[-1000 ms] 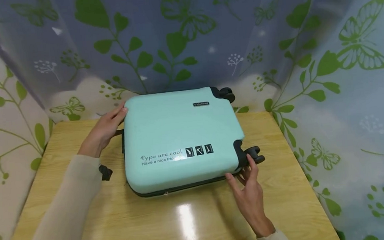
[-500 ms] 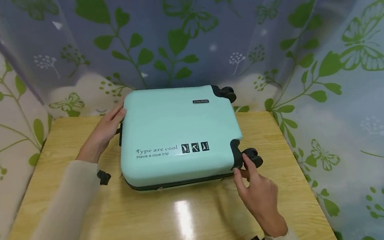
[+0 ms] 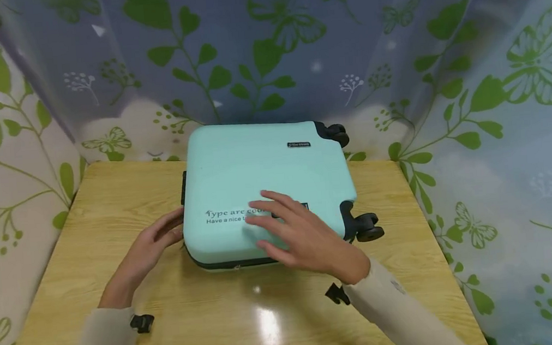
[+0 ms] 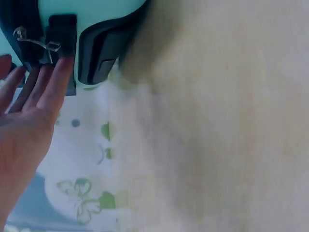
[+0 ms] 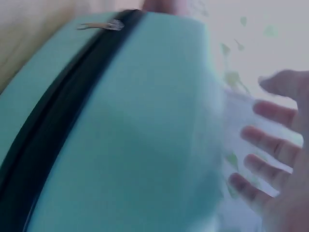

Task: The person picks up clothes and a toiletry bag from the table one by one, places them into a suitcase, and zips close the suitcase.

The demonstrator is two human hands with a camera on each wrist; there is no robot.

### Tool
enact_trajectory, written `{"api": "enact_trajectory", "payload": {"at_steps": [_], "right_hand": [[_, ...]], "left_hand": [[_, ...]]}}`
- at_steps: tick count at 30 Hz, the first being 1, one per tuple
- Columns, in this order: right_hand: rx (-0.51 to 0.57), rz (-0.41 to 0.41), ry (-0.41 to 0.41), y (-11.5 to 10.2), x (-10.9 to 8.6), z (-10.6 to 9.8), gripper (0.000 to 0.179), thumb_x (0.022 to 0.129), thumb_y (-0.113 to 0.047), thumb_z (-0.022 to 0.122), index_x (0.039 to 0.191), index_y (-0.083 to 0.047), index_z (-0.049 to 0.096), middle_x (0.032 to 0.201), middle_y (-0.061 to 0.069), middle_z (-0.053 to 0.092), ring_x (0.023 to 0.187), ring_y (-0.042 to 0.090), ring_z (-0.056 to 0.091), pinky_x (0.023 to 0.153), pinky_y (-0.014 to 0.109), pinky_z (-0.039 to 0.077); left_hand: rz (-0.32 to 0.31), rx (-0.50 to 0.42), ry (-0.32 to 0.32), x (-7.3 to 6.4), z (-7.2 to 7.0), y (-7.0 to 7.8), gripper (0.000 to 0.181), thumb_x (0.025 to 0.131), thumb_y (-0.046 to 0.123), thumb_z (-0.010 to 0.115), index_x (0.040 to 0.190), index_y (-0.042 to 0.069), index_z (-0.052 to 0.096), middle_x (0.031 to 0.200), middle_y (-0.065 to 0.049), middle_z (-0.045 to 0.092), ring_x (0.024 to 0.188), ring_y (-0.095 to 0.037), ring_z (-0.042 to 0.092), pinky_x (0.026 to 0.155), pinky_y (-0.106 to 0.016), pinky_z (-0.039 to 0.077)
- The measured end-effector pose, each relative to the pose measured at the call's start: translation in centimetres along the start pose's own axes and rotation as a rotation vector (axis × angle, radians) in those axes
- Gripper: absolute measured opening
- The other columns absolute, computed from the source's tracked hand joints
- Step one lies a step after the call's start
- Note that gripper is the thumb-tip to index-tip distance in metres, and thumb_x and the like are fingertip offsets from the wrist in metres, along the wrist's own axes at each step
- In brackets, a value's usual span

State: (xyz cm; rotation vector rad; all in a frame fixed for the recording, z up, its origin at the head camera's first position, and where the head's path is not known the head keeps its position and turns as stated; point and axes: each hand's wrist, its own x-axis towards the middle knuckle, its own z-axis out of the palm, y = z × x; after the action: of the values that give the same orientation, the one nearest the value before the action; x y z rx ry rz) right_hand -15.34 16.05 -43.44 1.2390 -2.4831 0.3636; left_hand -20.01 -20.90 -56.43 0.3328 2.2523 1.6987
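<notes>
A mint-green hard-shell suitcase [image 3: 261, 168] lies flat on the wooden table, its wheels to the right. My left hand [image 3: 142, 255] is at the suitcase's left end, fingertips partly hidden by it in the head view. In the left wrist view, its straight fingers reach the black lock piece [image 4: 63, 34], close to a metal zipper pull [image 4: 36, 41]. Over the printed front part of the lid hovers my right hand [image 3: 306, 235], its fingers spread and holding nothing. A dark zipper band [image 5: 63, 106] with another zipper pull [image 5: 101, 25] shows in the right wrist view.
Black wheels [image 3: 369, 227] stick out at the right end of the suitcase. Patterned curtains [image 3: 245, 49] with green leaves and butterflies enclose the table [image 3: 196, 333] at the back and sides. Black straps [image 3: 142, 323] hang near both wrists.
My right hand has left the front wheel corner and moved left over the lid. My left hand has slid from the far left corner toward the near side of that end.
</notes>
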Motion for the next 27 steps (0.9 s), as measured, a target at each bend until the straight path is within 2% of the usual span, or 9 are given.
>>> {"api": "enact_trajectory", "payload": {"at_steps": [2, 4, 9, 12, 14, 17, 20, 23, 27], "right_hand": [[0.010, -0.069, -0.120, 0.0, 1.7, 0.8, 0.049, 0.108, -0.038, 0.068, 0.153, -0.019, 0.061, 0.166, 0.010, 0.051, 0.159, 0.036, 0.042, 0.129, 0.050, 0.037], [0.019, -0.105, -0.208, -0.2, 3.0, 1.6, 0.057, 0.109, -0.046, 0.066, 0.160, -0.024, 0.054, 0.174, 0.008, 0.039, 0.165, 0.036, 0.033, 0.131, 0.054, 0.033], [0.008, -0.124, -0.361, -1.1, 5.9, 2.9, 0.078, 0.106, -0.064, 0.062, 0.172, -0.034, 0.035, 0.184, 0.003, 0.016, 0.171, 0.033, 0.014, 0.134, 0.063, 0.021], [-0.063, -0.148, -0.420, -1.8, 7.3, 3.9, 0.088, 0.101, -0.073, 0.061, 0.174, -0.038, 0.027, 0.186, 0.002, 0.007, 0.172, 0.032, 0.008, 0.133, 0.068, 0.016], [-0.113, -0.161, -0.453, -2.2, 8.0, 4.6, 0.091, 0.099, -0.077, 0.061, 0.175, -0.040, 0.025, 0.186, 0.002, 0.003, 0.172, 0.033, 0.004, 0.132, 0.071, 0.012], [-0.196, -0.177, -0.475, -2.6, 8.9, 5.4, 0.091, 0.097, -0.079, 0.062, 0.173, -0.043, 0.028, 0.186, 0.003, 0.004, 0.172, 0.035, 0.002, 0.131, 0.074, 0.012], [-0.244, -0.182, -0.481, -2.7, 9.8, 5.6, 0.082, 0.099, -0.077, 0.062, 0.169, -0.045, 0.036, 0.185, 0.001, 0.013, 0.172, 0.035, 0.004, 0.131, 0.073, 0.015], [-0.265, -0.198, -0.486, -2.7, 10.4, 5.5, 0.072, 0.101, -0.072, 0.062, 0.165, -0.044, 0.043, 0.180, -0.002, 0.027, 0.172, 0.035, 0.009, 0.130, 0.074, 0.018], [-0.279, -0.229, -0.478, -2.8, 10.9, 5.5, 0.064, 0.103, -0.067, 0.062, 0.160, -0.041, 0.049, 0.173, -0.004, 0.039, 0.170, 0.034, 0.016, 0.129, 0.074, 0.023]], "left_hand": [[0.004, 0.005, 0.004, -0.6, 0.7, -0.6, 0.062, 0.115, 0.038, 0.058, 0.171, 0.019, 0.039, 0.173, -0.010, 0.044, 0.159, -0.031, 0.044, 0.110, -0.018, 0.047], [0.007, -0.005, 0.007, -1.1, 1.3, -1.0, 0.061, 0.115, 0.035, 0.058, 0.170, 0.018, 0.040, 0.174, -0.011, 0.041, 0.159, -0.038, 0.042, 0.110, -0.018, 0.047], [-0.029, -0.028, 0.005, -2.1, 2.4, -2.1, 0.057, 0.116, 0.020, 0.054, 0.170, 0.011, 0.036, 0.168, -0.021, 0.045, 0.147, -0.041, 0.055, 0.101, -0.017, 0.052], [-0.047, 0.030, 0.048, -2.4, 2.8, -2.4, 0.051, 0.116, 0.019, 0.053, 0.165, 0.010, 0.041, 0.160, -0.024, 0.054, 0.139, -0.040, 0.063, 0.098, -0.023, 0.057], [-0.029, 0.104, 0.102, -2.5, 3.0, -2.5, 0.045, 0.115, 0.018, 0.055, 0.159, 0.008, 0.049, 0.155, -0.024, 0.058, 0.132, -0.040, 0.068, 0.097, -0.032, 0.061], [0.026, 0.226, 0.191, -2.7, 3.5, -2.5, 0.032, 0.114, 0.015, 0.059, 0.145, 0.005, 0.062, 0.147, -0.021, 0.061, 0.124, -0.041, 0.071, 0.098, -0.046, 0.063], [0.091, 0.343, 0.269, -3.0, 3.8, -2.4, 0.020, 0.112, 0.012, 0.062, 0.129, 0.006, 0.069, 0.135, -0.017, 0.068, 0.115, -0.038, 0.073, 0.095, -0.053, 0.062], [0.141, 0.461, 0.331, -3.4, 4.0, -2.3, 0.011, 0.112, 0.014, 0.063, 0.119, 0.011, 0.072, 0.116, -0.008, 0.078, 0.101, -0.029, 0.077, 0.086, -0.049, 0.063], [0.186, 0.581, 0.383, -4.0, 3.6, -2.0, 0.009, 0.112, 0.016, 0.063, 0.113, 0.018, 0.073, 0.094, 0.005, 0.082, 0.083, -0.017, 0.077, 0.074, -0.039, 0.058]]}}
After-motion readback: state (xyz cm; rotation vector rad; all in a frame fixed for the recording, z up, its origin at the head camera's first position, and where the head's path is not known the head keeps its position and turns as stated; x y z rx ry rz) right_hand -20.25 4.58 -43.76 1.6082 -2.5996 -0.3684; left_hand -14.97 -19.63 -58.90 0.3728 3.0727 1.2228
